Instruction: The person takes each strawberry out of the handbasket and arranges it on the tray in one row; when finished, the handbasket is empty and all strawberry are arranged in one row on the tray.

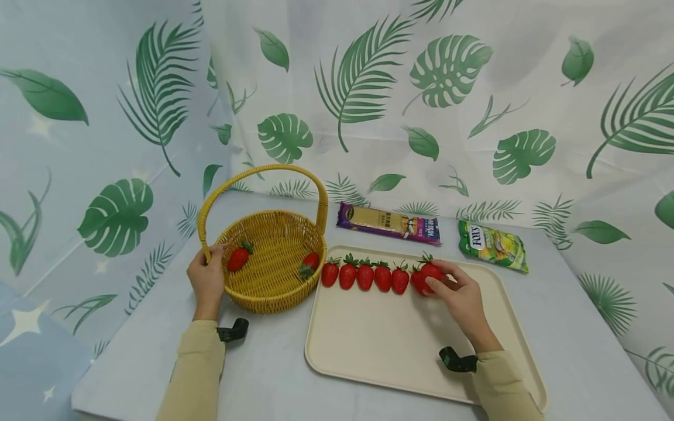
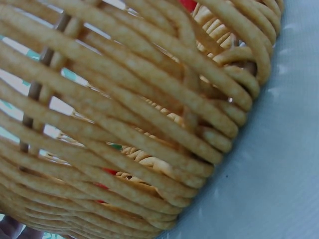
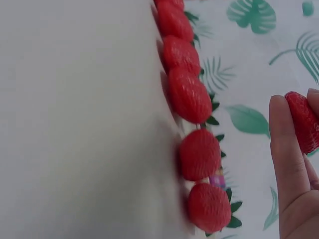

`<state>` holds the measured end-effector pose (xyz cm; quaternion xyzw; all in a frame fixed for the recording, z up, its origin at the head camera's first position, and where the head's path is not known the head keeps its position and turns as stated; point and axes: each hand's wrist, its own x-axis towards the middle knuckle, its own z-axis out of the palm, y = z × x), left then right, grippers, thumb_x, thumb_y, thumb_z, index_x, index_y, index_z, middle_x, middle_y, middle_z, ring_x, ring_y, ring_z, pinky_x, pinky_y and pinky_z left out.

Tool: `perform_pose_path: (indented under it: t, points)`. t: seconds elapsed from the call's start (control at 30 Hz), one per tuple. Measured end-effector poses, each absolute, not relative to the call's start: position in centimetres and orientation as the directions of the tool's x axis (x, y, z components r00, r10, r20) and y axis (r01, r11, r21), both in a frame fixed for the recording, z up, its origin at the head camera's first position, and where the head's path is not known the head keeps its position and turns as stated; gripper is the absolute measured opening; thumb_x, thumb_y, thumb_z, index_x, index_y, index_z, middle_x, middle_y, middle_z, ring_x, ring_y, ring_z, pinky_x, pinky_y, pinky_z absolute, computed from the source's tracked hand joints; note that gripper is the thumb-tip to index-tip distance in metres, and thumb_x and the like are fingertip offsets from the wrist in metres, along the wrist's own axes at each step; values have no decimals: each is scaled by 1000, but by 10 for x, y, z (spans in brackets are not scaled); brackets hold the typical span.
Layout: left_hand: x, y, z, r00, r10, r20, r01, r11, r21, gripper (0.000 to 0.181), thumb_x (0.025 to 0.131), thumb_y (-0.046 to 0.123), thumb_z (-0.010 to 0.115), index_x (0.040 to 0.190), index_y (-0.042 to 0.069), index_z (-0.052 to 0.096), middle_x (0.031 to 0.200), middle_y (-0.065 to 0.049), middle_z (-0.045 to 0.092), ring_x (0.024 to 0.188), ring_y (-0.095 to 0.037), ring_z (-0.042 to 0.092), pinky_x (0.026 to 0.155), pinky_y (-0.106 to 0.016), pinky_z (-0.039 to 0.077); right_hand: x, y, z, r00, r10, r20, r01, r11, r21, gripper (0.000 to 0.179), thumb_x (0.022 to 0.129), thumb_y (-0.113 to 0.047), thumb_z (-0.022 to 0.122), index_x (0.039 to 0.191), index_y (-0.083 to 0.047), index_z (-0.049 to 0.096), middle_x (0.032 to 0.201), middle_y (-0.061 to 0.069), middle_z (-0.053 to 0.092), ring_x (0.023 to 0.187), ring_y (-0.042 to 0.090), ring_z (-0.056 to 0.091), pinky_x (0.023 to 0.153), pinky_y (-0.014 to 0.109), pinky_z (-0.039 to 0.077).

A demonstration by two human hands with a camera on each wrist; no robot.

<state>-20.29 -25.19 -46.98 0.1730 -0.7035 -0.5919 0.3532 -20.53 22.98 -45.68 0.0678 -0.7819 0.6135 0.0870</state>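
Observation:
A yellow wicker basket (image 1: 274,301) with a tall arched handle stands at the left; two strawberries (image 1: 239,258) lie inside it. My left hand (image 1: 207,279) grips its left rim, at the foot of the handle. Close up in the left wrist view is the woven basket wall (image 2: 114,109), with bits of red showing through the gaps. My right hand (image 1: 459,295) pinches a strawberry (image 3: 303,122) between thumb and fingers, above the beige tray (image 1: 379,345). Along the tray's far side runs a row of several strawberries (image 1: 365,275), leaves pointing away; the held one overlaps the rightmost in the head view.
Behind the tray lies a purple and yellow packet (image 1: 389,223), and right of it a green FOX'S candy bag (image 1: 492,245). The table (image 1: 268,374) has a pale cloth. A leaf-patterned curtain (image 1: 368,105) hangs behind and at the sides.

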Motion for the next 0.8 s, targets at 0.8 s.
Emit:
perform_pose_path:
  t: [0.8]
  points:
    - [-201, -250, -467, -699, -661, 272, 146, 240, 960, 32, 99, 25, 58, 107, -4, 67, 113, -17, 69, 98, -9, 56, 83, -21, 40, -206, 290, -465, -952, 294, 81, -58, 86, -995, 47, 87, -11, 74, 130, -2, 58, 106, -3, 55, 80, 4, 61, 64, 20, 54]
